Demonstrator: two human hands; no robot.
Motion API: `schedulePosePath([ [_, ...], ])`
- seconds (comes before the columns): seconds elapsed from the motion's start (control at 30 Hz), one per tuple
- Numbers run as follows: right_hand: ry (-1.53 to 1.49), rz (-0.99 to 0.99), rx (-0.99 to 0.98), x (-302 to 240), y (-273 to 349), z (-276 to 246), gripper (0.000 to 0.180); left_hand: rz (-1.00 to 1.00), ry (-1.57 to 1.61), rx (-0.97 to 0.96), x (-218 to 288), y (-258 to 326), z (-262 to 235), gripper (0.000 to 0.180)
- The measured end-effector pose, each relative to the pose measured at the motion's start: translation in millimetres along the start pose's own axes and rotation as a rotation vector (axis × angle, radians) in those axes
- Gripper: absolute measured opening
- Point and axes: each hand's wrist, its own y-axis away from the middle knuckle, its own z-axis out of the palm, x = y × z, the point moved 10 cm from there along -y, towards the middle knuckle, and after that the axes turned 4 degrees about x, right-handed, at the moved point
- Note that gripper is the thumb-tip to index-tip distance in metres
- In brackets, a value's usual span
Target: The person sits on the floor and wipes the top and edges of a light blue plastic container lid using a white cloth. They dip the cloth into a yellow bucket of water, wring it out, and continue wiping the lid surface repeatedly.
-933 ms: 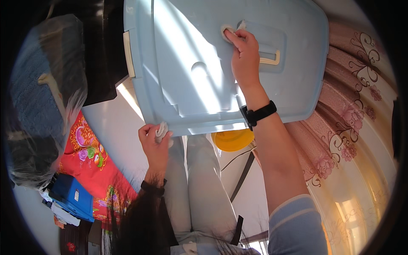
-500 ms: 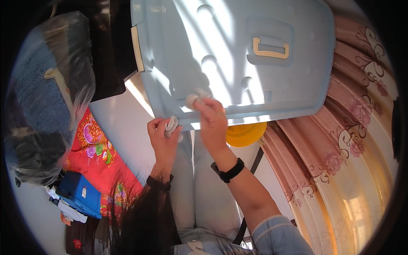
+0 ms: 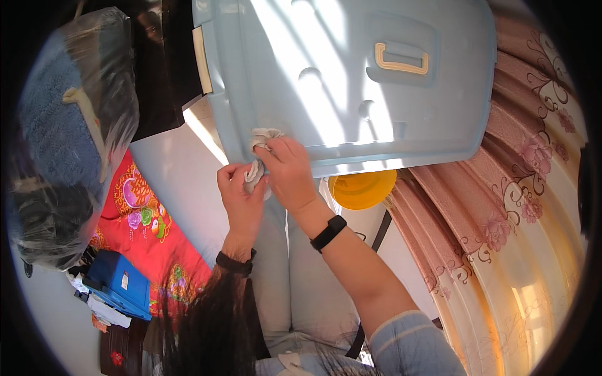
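Observation:
A light blue plastic storage box lid with cream handles fills the upper middle, crossed by bands of sunlight. My right hand has its fingers closed on a crumpled whitish cloth, which lies over the lid near its lower left corner. Just below and to the left, my left hand grips another crumpled white bundle at the lid's near edge. This second bundle also looks like cloth. The two hands are close together, and fingers partly hide both bundles.
A yellow round container sits below the lid's near edge. Pink and cream curtains hang at the right. To the left are a clear plastic bag with blue fabric, a red patterned cloth and a blue box.
My right hand has moved left across the lid with its cloth, toward the corner and closer to my left hand. My left hand stays almost in place, still holding its bundle.

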Motion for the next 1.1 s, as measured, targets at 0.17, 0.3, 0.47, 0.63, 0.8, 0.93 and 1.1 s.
schedulePosePath([
  [0.17, 0.08, -0.106, -0.386, 5, 7, 12, 0.034, -0.034, 0.031, 0.005, -4, 1, 1, 0.034],
  [0.3, -0.007, 0.127, -0.417, 45, 8, -33, 0.018, -0.019, -0.001, -0.016, -5, -1, 1, 0.035],
  [0.47, -0.136, 0.893, 0.426, 182, 44, -188, 0.025, -0.059, 0.023, -0.021, -11, -1, 4, 0.036],
  [0.63, 0.385, 0.684, 0.505, 158, 51, -151, 0.03, -0.049, -0.031, -0.017, -4, -2, 2, 0.037],
  [0.8, 0.076, 0.47, 0.196, 56, 18, -31, 0.037, -0.042, -0.092, -0.062, 8, -18, -4, 0.034],
  [0.93, -0.475, 0.613, -0.117, 0, -30, 34, 0.03, -0.337, 0.137, -0.055, -15, -33, -11, 0.033],
  [1.1, -0.169, 0.183, 0.28, 17, -220, -49, 0.023, -0.301, 0.297, -0.066, -3, -46, -14, 0.034],
])
